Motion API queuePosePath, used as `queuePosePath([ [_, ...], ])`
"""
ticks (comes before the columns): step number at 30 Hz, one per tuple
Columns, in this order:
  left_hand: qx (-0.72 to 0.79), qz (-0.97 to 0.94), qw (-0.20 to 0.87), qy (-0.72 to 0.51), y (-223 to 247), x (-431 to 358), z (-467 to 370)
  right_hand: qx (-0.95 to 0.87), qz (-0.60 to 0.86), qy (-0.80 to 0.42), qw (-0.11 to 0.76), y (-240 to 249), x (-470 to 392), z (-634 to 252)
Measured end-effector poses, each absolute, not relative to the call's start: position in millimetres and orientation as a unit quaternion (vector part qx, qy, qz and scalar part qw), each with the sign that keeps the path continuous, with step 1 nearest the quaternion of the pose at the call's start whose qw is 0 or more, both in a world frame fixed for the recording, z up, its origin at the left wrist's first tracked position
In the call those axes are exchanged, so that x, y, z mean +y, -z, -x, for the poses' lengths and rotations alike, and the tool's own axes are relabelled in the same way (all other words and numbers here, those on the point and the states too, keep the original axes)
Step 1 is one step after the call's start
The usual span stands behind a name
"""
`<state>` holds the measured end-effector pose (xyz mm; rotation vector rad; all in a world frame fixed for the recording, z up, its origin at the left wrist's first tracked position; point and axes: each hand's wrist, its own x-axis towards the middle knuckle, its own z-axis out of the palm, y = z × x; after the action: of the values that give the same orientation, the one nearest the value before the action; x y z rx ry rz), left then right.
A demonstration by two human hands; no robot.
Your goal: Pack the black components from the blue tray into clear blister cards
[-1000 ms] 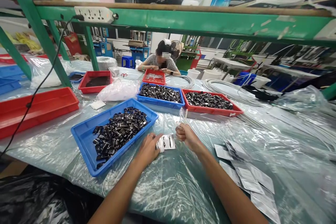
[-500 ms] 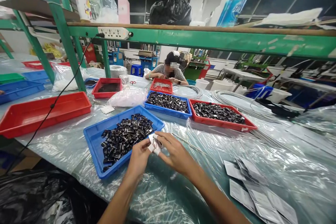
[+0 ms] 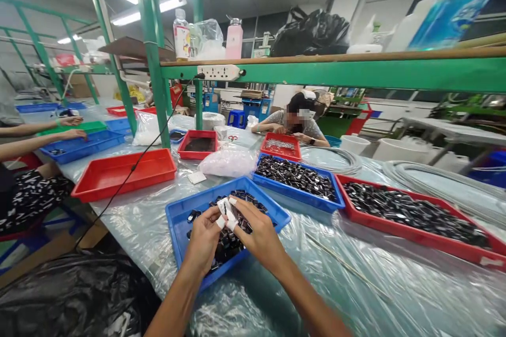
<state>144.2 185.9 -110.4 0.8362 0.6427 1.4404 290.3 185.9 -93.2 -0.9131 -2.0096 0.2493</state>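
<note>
Both my hands meet over a blue tray point(image 3: 179, 245) of small black rectangular parts point(image 3: 223, 253). Between their fingertips is a small white piece point(image 3: 224, 207) with a dark streak across it; its exact kind is unclear. My left hand point(image 3: 204, 237) pinches it from the left, fingers bent. From the right, my right hand point(image 3: 259, 229) closes its thumb and fingers on the same piece. White coverings wrap several of my fingertips. My hands hide part of the heap of black parts.
Beyond stand another blue tray point(image 3: 300, 196) and a long red tray point(image 3: 427, 247), both full of black parts. An empty-looking red tray point(image 3: 126, 171) sits left, crossed by a black cable point(image 3: 132, 168). One person point(image 3: 292, 121) works opposite; another's hand point(image 3: 73, 134) reaches in at left.
The view has swung left, bringing a second person's arms in and leaving the silvery packets out of frame. My hands have moved from the tray's near edge to over its parts, still holding the white piece.
</note>
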Motion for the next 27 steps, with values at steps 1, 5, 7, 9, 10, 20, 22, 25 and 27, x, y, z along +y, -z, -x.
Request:
queuePosePath([
  [1,0.283,-0.368,0.628,-0.625,109.6,190.4,-138.4,-0.804,0.371,-0.114,0.450,94.3,190.0,-284.2],
  [5,0.306,-0.374,0.624,-0.614,108.5,204.2,-119.2,-0.778,0.385,-0.173,0.466,101.6,204.5,-261.6],
  [7,0.321,-0.373,0.619,-0.612,109.0,208.9,-113.1,-0.765,0.389,-0.206,0.471,106.2,210.7,-254.2],
  [9,0.339,-0.374,0.613,-0.607,111.0,212.4,-109.4,-0.752,0.384,-0.247,0.475,111.3,216.5,-251.2],
  [10,0.348,-0.376,0.610,-0.604,112.7,213.8,-108.3,-0.748,0.379,-0.267,0.476,114.1,219.2,-251.3],
  [20,0.380,-0.376,0.632,-0.561,133.1,224.0,-107.0,-0.759,0.339,-0.296,0.471,137.9,231.7,-262.7],
  [22,0.384,-0.376,0.639,-0.551,134.0,225.0,-106.3,-0.757,0.334,-0.304,0.472,140.8,233.2,-262.5],
  [25,0.389,-0.377,0.640,-0.545,134.9,225.2,-106.2,-0.756,0.336,-0.311,0.467,145.4,235.2,-261.7],
  [27,0.399,-0.383,0.634,-0.540,136.2,224.7,-106.9,-0.758,0.342,-0.309,0.461,149.1,236.2,-261.4],
])
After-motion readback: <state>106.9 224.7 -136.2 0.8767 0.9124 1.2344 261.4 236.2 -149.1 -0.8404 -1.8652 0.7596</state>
